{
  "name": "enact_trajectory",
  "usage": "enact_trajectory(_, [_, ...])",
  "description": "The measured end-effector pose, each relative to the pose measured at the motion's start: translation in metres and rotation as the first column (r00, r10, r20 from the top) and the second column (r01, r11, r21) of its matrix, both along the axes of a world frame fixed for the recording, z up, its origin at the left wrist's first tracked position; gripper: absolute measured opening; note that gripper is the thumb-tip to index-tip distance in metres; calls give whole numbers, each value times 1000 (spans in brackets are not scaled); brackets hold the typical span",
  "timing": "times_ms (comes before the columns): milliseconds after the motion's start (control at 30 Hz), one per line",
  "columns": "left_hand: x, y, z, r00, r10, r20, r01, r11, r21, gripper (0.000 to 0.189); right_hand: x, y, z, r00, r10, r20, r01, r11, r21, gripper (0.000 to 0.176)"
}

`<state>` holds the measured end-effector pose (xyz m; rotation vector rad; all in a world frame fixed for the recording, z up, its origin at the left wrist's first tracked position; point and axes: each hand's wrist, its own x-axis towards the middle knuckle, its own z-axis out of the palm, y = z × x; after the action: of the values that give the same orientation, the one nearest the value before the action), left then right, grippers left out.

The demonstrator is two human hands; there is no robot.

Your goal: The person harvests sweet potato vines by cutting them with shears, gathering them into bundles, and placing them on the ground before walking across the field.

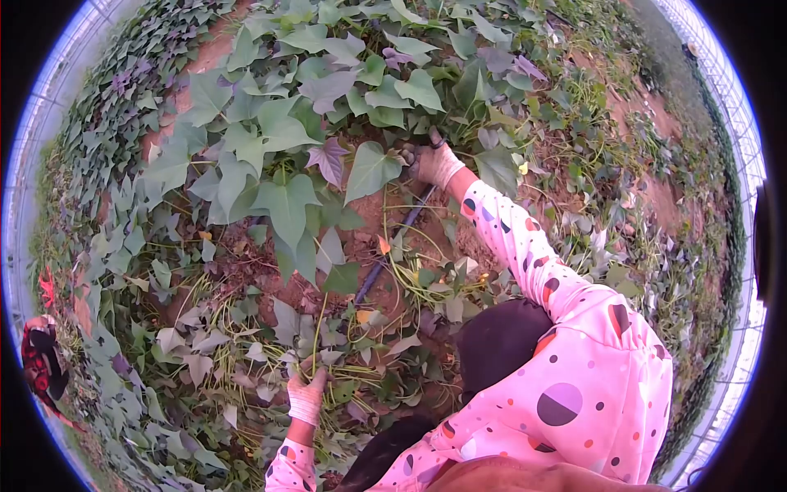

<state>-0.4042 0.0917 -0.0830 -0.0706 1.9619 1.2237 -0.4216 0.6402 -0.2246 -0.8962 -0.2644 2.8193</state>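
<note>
Both my hands wear pale gloves with darker fingertips, below pink spotted sleeves. At the lower centre-left, my left hand (307, 395) has its fingers closed around the lower end of a long green vine stem (320, 328). Farther forward, my right hand (434, 161) reaches in under leafy vines (283, 131). Its fingers are bent beside a broad green leaf (373, 170) and partly hidden; something dark shows at the thumb, too small to name. What this hand holds cannot be made out.
A dark hose (392, 246) runs across the reddish soil between my hands. Cut or loose stems and leaves (205, 344) lie around. Another person (43, 361) in red and black is at the far left edge. Dense vine rows (123, 98) stand at the upper left.
</note>
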Motion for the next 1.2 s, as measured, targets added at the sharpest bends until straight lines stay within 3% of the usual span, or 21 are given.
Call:
enact_trajectory(133, [2, -3, -2, 1000, -4, -7, 4, 1000, -14, 37, 14, -3, 10, 999, 40, 29, -41, 998, 57, 55])
enact_trajectory(233, [3, -4, -5, 1000, -5, -16, 5, 1000, -3, 38, 22, -24, 27, 944, -72, 322, -82, 895, 438, 42])
enact_trajectory(267, [3, -4, -6, 999, -16, -30, 16, 1000, -14, 39, 25, -32, 30, 944, -72, 322, -81, 896, 436, 42])
enact_trajectory(333, [3, -4, -2, 999, -26, -47, 25, 999, -29, 39, 30, -45, 30, 816, -15, 578, -503, 473, 723, 41])
enact_trajectory(367, [4, -1, 5, 1000, -3, -23, 3, 1000, -24, 39, 37, -54, 26, 850, 47, 525, -527, 101, 844, 39])
enact_trajectory(400, [4, 2, 8, 1000, 18, 3, -18, 1000, -18, 39, 43, -60, 23, 849, 51, 526, -514, -159, 843, 38])
enact_trajectory(433, [4, 2, 8, 1000, 16, 5, -16, 1000, -18, 39, 48, -69, 25, 858, 29, 513, -459, -404, 791, 37])
enact_trajectory(467, [3, 2, 8, 1000, 14, 3, -14, 1000, -9, 38, 44, -79, 46, 853, -70, 518, -475, -516, 713, 36])
enact_trajectory(500, [3, 3, 8, 1000, 13, -2, -13, 1000, 0, 38, 35, -78, 58, 854, -129, 504, -500, -474, 725, 37])
enact_trajectory(600, [3, 8, 7, 999, -1, -34, 0, 1000, -24, 37, -2, -48, 78, 780, -148, 608, -608, 50, 792, 44])
enact_trajectory(667, [5, 8, 8, 1000, 12, -28, -12, 1000, -9, 36, -22, -15, 47, 776, -180, 604, -610, 30, 792, 56])
enact_trajectory(733, [7, 8, 9, 999, 33, -40, -32, 999, 4, 35, -30, 6, 35, 834, -398, 382, -489, -215, 845, 64])
enact_trajectory(767, [7, 9, 13, 998, 3, -64, -4, 1000, -13, 34, -30, 8, 53, 838, -441, 321, -407, -113, 906, 64])
enact_trajectory(800, [9, 7, 13, 998, 4, -63, -5, 1000, -15, 34, -22, 8, 77, 790, -447, 420, -403, 138, 905, 62])
enact_trajectory(867, [10, 6, 14, 998, 35, -43, -36, 999, -23, 37, -16, 50, 44, 533, -691, 489, -541, 166, 824, 60])
enact_trajectory(933, [14, 10, 7, 988, 22, -151, -23, 1000, -5, 36, 1, 85, -4, 461, -682, 568, -618, 212, 757, 60])
enact_trajectory(967, [13, 15, 9, 967, 15, -254, -11, 1000, 16, 35, 13, 87, -11, 474, -652, 592, -675, 163, 720, 57])
enact_trajectory(1000, [9, 20, 12, 967, 7, -255, -4, 1000, 12, 35, 25, 81, -22, 633, -582, 510, -446, 265, 855, 44])
enact_trajectory(1067, [-11, 63, 32, 887, -135, -442, 194, 977, 91, 35, 47, 53, -4, 777, -422, 466, -229, 501, 835, 29])
enact_trajectory(1100, [-24, 86, 34, 864, -151, -481, 254, 954, 157, 33, 52, 47, -3, 832, -393, 393, -163, 504, 848, 25])
enact_trajectory(1200, [-63, 161, 8, 843, -155, -516, 357, 877, 321, 27, 53, 42, -4, 894, -355, 273, -10, 595, 804, 36])
